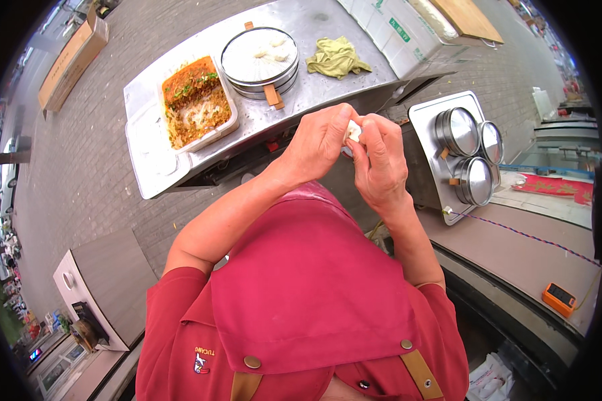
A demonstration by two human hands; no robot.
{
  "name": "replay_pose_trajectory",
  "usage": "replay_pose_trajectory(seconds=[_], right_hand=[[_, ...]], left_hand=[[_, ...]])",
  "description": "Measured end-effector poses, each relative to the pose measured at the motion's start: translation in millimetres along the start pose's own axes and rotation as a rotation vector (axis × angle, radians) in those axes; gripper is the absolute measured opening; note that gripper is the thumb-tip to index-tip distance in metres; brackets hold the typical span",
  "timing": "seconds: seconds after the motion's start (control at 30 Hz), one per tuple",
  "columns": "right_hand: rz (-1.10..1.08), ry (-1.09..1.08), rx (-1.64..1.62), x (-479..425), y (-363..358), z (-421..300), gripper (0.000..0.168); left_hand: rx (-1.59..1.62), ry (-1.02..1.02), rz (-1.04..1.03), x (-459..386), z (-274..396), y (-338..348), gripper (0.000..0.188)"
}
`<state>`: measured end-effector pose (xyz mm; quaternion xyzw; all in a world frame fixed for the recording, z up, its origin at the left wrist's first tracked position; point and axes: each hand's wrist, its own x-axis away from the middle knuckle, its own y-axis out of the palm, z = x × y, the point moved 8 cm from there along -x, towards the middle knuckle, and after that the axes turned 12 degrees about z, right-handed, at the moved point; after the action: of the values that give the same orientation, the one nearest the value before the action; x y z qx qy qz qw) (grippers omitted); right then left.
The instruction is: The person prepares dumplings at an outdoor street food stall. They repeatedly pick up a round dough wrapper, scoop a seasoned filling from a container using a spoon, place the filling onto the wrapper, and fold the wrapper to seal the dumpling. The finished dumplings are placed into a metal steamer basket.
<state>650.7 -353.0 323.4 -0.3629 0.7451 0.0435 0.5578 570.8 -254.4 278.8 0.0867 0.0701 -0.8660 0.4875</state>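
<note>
Between the fingertips of both hands is a small piece of white dough, apparently a filled bun or dumpling. My left hand grips it from one side, and my right hand pinches it from the other. The fingers hide most of it. Beyond my hands, on a stainless steel table, stands a round metal steamer with wooden handles. Several white dumplings lie on its mesh liner. To its left is a rectangular plastic tub of orange-brown filling with chopped green bits.
A crumpled yellow-green cloth lies right of the steamer, near white boxes. At right, several lidded steamers stand on a metal tray. A twisted cord runs past an orange power strip. A cardboard box sits far left.
</note>
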Motion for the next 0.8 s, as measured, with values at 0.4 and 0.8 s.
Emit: replay_pose_trajectory(seconds=[0.4,0.8], right_hand=[[0.221,0.752,-0.495,20.9,-0.1,25.1,0.055],[-0.085,0.01,-0.096,-1.8,2.2,-8.4,0.047]], left_hand=[[0.06,0.374,0.243,2.9,28.4,-12.1,0.036],[0.095,-0.286,-0.132,6.1,-9.8,-8.3,0.063]])
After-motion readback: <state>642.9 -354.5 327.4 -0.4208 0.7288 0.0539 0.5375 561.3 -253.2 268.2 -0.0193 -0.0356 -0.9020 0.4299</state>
